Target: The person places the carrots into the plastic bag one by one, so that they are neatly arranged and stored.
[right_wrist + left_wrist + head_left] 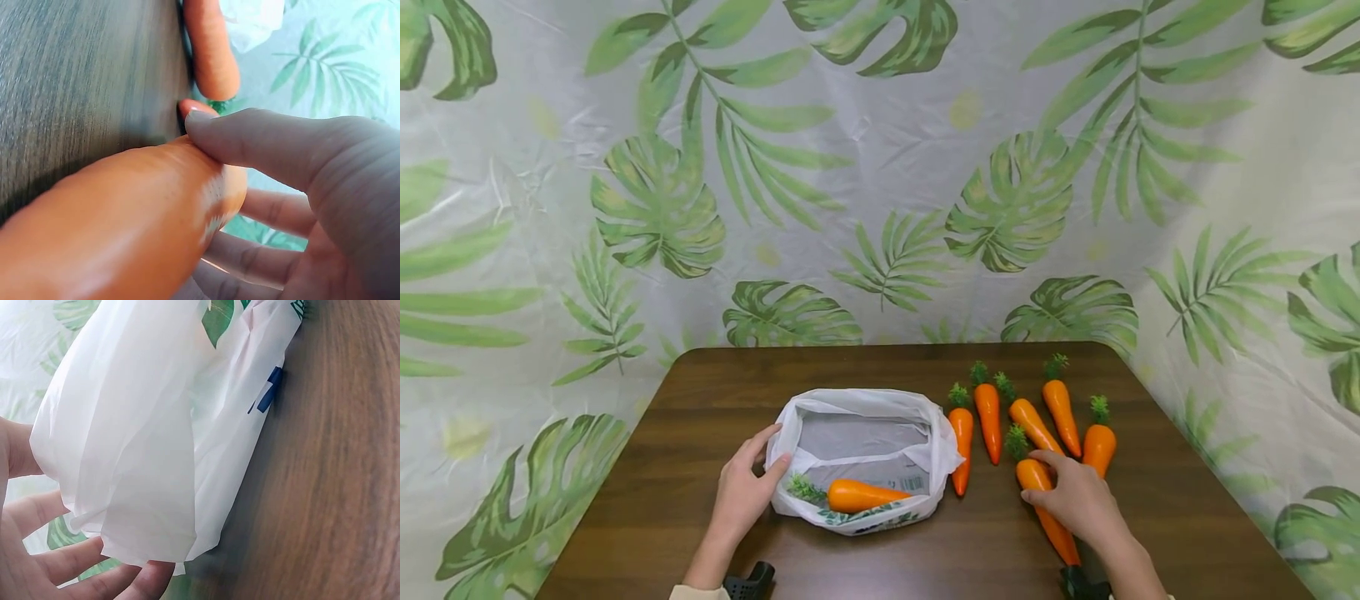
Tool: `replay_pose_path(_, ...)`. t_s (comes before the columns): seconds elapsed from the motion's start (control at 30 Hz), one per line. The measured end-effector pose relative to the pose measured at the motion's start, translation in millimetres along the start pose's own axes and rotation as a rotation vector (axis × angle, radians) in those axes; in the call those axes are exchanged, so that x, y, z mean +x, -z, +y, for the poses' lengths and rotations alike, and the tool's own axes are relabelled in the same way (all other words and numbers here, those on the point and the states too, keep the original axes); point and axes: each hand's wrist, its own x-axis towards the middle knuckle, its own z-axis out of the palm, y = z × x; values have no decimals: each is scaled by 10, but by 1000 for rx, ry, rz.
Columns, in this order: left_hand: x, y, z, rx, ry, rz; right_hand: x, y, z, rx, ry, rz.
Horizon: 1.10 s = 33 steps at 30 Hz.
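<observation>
A white plastic bag (940, 417) sits with its mouth spread wide on the brown table. One orange carrot (857, 497) with a green leafy top lies inside, along the near side. My left hand (745, 487) holds the bag's left rim, the thumb at the inner edge and the fingers outside; the left wrist view shows the fingers (56, 565) against the white film. At the right, my right hand (1078, 496) grips another carrot (1051, 518) near its thick end, its tip pointing toward me. In the right wrist view the thumb (250, 137) presses on its orange side.
Several more carrots lie on the table to the right of the bag, among them one (959, 450) beside the bag's edge and one (1100, 448) past my right hand. A leaf-patterned curtain (887, 167) hangs behind the table (715, 383).
</observation>
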Motion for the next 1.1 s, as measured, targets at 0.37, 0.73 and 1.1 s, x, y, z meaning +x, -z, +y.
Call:
replay_pose_path(0.37,10,5,4,-11,7,-10,13,27,-59,6,15,23)
replay_pose_path(0.73,13,4,7,-2,9,-12,11,74,-133,5,19,36)
replay_pose_path(1.1,5,-4,12,16,-1,-6,35,108,-220,4,52,78)
